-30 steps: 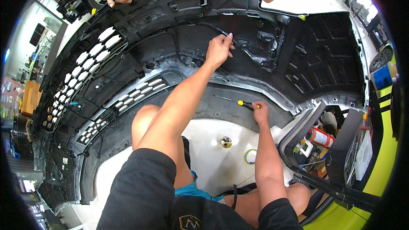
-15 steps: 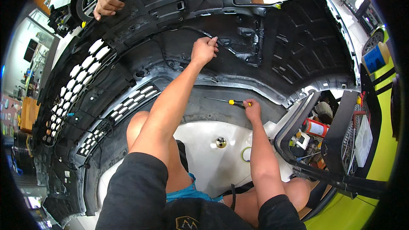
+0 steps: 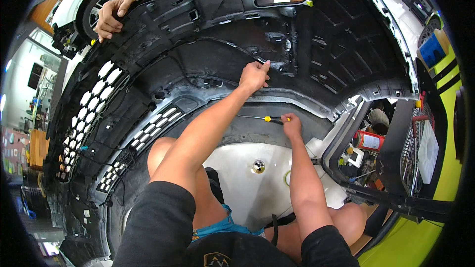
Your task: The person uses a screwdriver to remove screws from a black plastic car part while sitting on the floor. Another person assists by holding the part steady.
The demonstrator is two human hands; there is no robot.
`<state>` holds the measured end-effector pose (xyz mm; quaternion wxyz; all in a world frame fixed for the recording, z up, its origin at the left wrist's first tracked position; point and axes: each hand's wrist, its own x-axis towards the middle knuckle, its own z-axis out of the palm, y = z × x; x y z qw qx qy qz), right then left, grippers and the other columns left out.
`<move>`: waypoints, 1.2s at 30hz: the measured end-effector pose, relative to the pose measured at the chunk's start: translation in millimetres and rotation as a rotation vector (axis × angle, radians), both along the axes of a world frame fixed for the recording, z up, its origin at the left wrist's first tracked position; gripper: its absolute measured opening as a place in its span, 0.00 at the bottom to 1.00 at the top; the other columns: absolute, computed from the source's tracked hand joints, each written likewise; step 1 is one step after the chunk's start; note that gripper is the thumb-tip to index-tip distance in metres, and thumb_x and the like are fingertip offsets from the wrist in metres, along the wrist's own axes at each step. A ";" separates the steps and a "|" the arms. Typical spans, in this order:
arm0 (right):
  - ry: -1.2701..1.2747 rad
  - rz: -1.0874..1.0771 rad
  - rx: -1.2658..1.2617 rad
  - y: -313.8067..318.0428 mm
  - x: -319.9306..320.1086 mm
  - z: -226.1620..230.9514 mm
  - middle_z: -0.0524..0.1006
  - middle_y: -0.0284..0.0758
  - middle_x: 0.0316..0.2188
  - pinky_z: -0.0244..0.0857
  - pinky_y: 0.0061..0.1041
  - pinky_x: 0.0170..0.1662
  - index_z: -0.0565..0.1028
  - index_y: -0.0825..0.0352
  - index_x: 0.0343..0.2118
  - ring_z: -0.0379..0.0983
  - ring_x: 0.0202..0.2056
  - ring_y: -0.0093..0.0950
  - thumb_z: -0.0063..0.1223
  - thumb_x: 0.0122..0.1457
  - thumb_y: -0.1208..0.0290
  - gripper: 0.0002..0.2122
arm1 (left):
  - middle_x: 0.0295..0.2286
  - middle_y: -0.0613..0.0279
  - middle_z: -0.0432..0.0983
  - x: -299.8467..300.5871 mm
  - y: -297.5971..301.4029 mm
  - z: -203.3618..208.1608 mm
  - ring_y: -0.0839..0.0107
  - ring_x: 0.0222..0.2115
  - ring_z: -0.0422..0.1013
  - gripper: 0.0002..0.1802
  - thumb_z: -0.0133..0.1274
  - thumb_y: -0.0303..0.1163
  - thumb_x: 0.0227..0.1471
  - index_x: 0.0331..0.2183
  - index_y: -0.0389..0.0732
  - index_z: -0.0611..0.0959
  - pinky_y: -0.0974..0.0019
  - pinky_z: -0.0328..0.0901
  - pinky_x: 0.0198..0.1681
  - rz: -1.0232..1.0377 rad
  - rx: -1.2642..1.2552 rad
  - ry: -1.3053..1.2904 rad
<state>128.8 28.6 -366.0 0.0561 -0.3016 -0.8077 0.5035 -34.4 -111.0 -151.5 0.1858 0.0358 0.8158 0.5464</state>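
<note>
Workshop floor: white, smooth [image 3: 232, 165], with a white car [image 3: 71, 7] beyond the upper left.
Bumper [image 3: 213, 62]: black inner face toward the seated person, lower edge just beyond the knees, spanning most of the view.
Upper edge, left part: steadied by a co-worker's hand [image 3: 111, 19].
Cable [image 3: 231, 44]: runs along the inner face, right of its middle, to the fingers.
Left hand [image 3: 254, 77]: fingers curled at the cable; whether they pinch it cannot be told.
Right hand [image 3: 292, 125]: wrapped around the screwdriver [image 3: 267, 118], whose shaft points left above the lower edge, its tip apparently hidden behind the left forearm.
Step in hand: judged to be handwork at the cable, the screwdriver unused.
Next move: would seem to call for a sure fingertip grip on the cable, with the bumper steady.
</note>
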 end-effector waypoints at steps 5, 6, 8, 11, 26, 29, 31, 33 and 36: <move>0.019 -0.013 0.047 6.1 2.9 -8.3 0.83 0.42 0.32 0.70 0.32 0.42 0.81 0.67 0.36 0.79 0.34 0.33 0.65 0.57 0.64 0.11 | 0.25 0.54 0.82 4.0 11.1 0.2 0.67 0.17 0.77 0.24 0.46 0.46 0.64 0.35 0.31 0.80 0.62 0.69 0.19 0.038 0.102 -0.017; 0.021 -0.005 0.049 5.8 0.5 -7.9 0.83 0.42 0.33 0.70 0.32 0.42 0.81 0.67 0.36 0.79 0.35 0.33 0.65 0.57 0.63 0.12 | 0.24 0.53 0.81 2.2 9.8 -0.9 0.67 0.16 0.76 0.24 0.45 0.45 0.64 0.35 0.30 0.81 0.62 0.69 0.19 0.039 0.135 -0.031; -0.019 -0.007 0.092 -1.3 -1.3 -3.4 0.83 0.43 0.34 0.71 0.35 0.45 0.82 0.65 0.37 0.80 0.39 0.39 0.64 0.57 0.62 0.12 | 0.23 0.53 0.81 -2.1 0.8 -4.7 0.66 0.16 0.75 0.24 0.44 0.44 0.64 0.33 0.30 0.81 0.62 0.69 0.21 0.009 0.137 -0.033; -0.052 -0.018 0.066 -4.8 -0.9 3.3 0.83 0.43 0.36 0.71 0.37 0.47 0.82 0.64 0.37 0.80 0.40 0.42 0.64 0.57 0.61 0.12 | 0.21 0.52 0.80 -2.8 -0.5 -4.8 0.66 0.17 0.76 0.24 0.43 0.42 0.64 0.31 0.30 0.82 0.61 0.70 0.24 0.008 0.153 -0.037; -0.056 0.002 0.085 1.7 2.4 5.0 0.83 0.44 0.36 0.71 0.39 0.46 0.82 0.63 0.37 0.80 0.41 0.43 0.63 0.57 0.59 0.13 | 0.20 0.57 0.78 -12.5 -27.6 13.5 0.68 0.19 0.76 0.22 0.46 0.45 0.59 0.34 0.34 0.82 0.66 0.66 0.20 0.068 0.170 0.022; -0.067 -0.013 0.077 0.5 0.6 5.0 0.83 0.44 0.36 0.71 0.39 0.46 0.82 0.63 0.37 0.80 0.41 0.44 0.63 0.57 0.59 0.13 | 0.17 0.60 0.71 -15.3 -37.0 19.3 0.69 0.15 0.71 0.20 0.47 0.42 0.58 0.31 0.33 0.80 0.65 0.66 0.17 0.301 0.240 0.333; -0.072 -0.027 0.065 -0.9 -0.3 3.4 0.83 0.44 0.36 0.71 0.39 0.46 0.82 0.64 0.36 0.80 0.41 0.44 0.63 0.57 0.59 0.13 | 0.16 0.60 0.69 -21.5 -44.3 28.7 0.70 0.13 0.69 0.21 0.47 0.41 0.59 0.30 0.30 0.79 0.63 0.69 0.18 0.362 0.261 0.370; -0.052 -0.037 0.042 0.5 -5.8 -0.4 0.83 0.44 0.36 0.71 0.39 0.46 0.82 0.64 0.36 0.80 0.41 0.44 0.63 0.57 0.59 0.13 | 0.16 0.60 0.70 -28.2 -45.5 36.8 0.70 0.13 0.69 0.22 0.46 0.41 0.59 0.29 0.30 0.79 0.63 0.69 0.18 0.369 0.202 0.315; -0.073 -0.041 0.052 0.2 -4.5 -4.7 0.83 0.45 0.36 0.71 0.39 0.47 0.82 0.65 0.35 0.80 0.41 0.44 0.63 0.57 0.60 0.12 | 0.16 0.57 0.72 -30.0 -44.4 39.4 0.68 0.14 0.71 0.23 0.46 0.41 0.60 0.27 0.29 0.78 0.62 0.70 0.19 0.375 0.170 0.287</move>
